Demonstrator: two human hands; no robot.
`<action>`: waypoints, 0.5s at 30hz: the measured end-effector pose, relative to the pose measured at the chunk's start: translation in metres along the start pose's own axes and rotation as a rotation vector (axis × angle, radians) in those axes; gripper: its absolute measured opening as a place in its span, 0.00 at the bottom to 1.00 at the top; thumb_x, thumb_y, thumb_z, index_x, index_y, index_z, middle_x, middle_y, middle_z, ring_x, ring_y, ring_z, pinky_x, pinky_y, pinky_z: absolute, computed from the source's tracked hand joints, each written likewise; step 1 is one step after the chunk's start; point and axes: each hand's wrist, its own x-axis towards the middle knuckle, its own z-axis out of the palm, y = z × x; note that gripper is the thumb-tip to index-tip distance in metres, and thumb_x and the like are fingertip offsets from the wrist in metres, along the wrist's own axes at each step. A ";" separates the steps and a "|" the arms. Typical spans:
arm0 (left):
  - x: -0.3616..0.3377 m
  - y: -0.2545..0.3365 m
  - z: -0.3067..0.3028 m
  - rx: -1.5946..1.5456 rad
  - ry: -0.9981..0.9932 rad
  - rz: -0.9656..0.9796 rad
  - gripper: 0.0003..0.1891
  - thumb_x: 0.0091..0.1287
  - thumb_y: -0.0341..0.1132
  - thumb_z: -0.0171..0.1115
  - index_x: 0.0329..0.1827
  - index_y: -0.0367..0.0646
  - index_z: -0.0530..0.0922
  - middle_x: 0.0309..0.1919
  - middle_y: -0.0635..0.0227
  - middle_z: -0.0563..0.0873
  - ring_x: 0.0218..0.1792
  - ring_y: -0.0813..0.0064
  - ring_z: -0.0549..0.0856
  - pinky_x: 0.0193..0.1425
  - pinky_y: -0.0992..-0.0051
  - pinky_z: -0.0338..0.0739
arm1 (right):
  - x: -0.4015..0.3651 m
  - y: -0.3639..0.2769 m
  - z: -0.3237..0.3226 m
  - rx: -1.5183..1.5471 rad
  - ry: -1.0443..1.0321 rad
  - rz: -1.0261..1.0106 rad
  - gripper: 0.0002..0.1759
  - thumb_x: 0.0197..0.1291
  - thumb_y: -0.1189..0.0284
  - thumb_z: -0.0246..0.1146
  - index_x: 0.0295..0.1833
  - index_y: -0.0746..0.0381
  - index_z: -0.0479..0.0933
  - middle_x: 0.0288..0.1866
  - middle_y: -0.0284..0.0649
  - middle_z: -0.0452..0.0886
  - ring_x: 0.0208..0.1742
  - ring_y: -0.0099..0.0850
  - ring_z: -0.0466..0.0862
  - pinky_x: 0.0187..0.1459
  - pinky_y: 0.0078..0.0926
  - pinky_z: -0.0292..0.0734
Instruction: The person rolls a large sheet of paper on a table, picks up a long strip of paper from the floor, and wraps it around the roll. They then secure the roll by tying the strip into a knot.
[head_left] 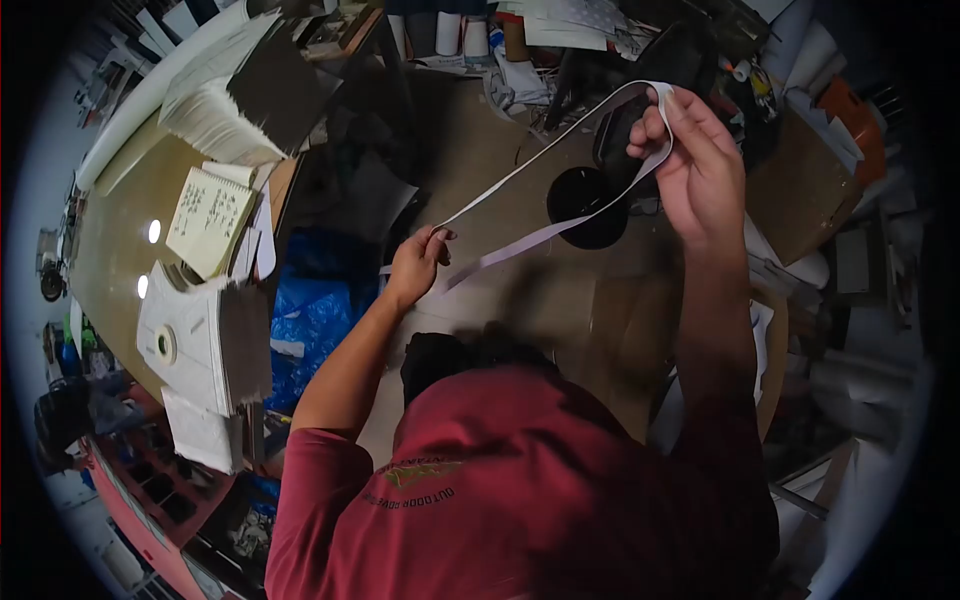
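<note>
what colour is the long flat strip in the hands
The strip is whitish lilac, head view.

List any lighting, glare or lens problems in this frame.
Head view: strong fisheye bending, blackened corners; two bright glare spots on the table; right sleeve deep in shadow, left forearm better lit; the strip softens toward its loose end.

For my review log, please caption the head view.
The left hand pinches a long pale strip that loops back at the raised right hand; a notebook lies at left.
</note>
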 end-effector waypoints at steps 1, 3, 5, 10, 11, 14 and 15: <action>0.027 -0.015 -0.004 0.011 0.032 -0.003 0.14 0.77 0.39 0.51 0.45 0.38 0.81 0.25 0.64 0.84 0.28 0.75 0.83 0.37 0.74 0.76 | 0.024 0.001 0.000 0.042 -0.027 -0.046 0.14 0.73 0.70 0.54 0.55 0.70 0.74 0.34 0.37 0.78 0.37 0.29 0.80 0.43 0.27 0.77; 0.077 -0.046 -0.010 -0.024 0.026 -0.056 0.14 0.76 0.38 0.51 0.45 0.38 0.81 0.29 0.61 0.87 0.33 0.70 0.86 0.42 0.72 0.79 | 0.068 0.003 -0.002 0.075 -0.041 -0.095 0.14 0.72 0.70 0.55 0.55 0.70 0.74 0.35 0.38 0.80 0.37 0.29 0.82 0.43 0.28 0.80; 0.124 -0.062 -0.013 0.078 0.027 -0.038 0.14 0.76 0.38 0.50 0.46 0.38 0.81 0.31 0.59 0.88 0.36 0.66 0.87 0.44 0.70 0.79 | 0.112 0.005 0.000 0.041 -0.005 -0.149 0.15 0.73 0.70 0.55 0.55 0.70 0.74 0.35 0.38 0.80 0.38 0.30 0.82 0.44 0.29 0.80; 0.256 -0.114 -0.007 0.353 -0.085 -0.086 0.14 0.71 0.40 0.54 0.50 0.42 0.82 0.43 0.52 0.87 0.49 0.50 0.85 0.54 0.60 0.78 | 0.216 0.004 0.011 -0.070 0.088 -0.258 0.15 0.72 0.70 0.55 0.55 0.71 0.73 0.35 0.39 0.79 0.38 0.30 0.82 0.44 0.29 0.79; 0.276 -0.103 -0.007 0.339 -0.078 -0.071 0.14 0.71 0.40 0.54 0.50 0.42 0.82 0.43 0.52 0.87 0.49 0.50 0.85 0.54 0.60 0.78 | 0.238 0.004 0.012 -0.071 0.092 -0.244 0.15 0.72 0.70 0.56 0.54 0.71 0.73 0.34 0.38 0.78 0.38 0.30 0.81 0.44 0.29 0.79; 0.334 -0.065 -0.012 0.368 -0.185 -0.060 0.13 0.70 0.39 0.56 0.50 0.42 0.82 0.43 0.52 0.87 0.48 0.52 0.85 0.53 0.62 0.78 | 0.304 0.006 0.017 -0.102 0.143 -0.228 0.15 0.71 0.69 0.57 0.54 0.71 0.73 0.31 0.34 0.75 0.36 0.28 0.80 0.44 0.28 0.78; 0.356 -0.067 -0.007 0.202 -0.207 -0.010 0.12 0.69 0.37 0.58 0.50 0.42 0.81 0.41 0.54 0.87 0.46 0.53 0.86 0.53 0.63 0.78 | 0.325 0.011 0.015 -0.085 0.132 -0.211 0.15 0.71 0.69 0.57 0.53 0.70 0.73 0.30 0.34 0.74 0.36 0.28 0.80 0.43 0.27 0.78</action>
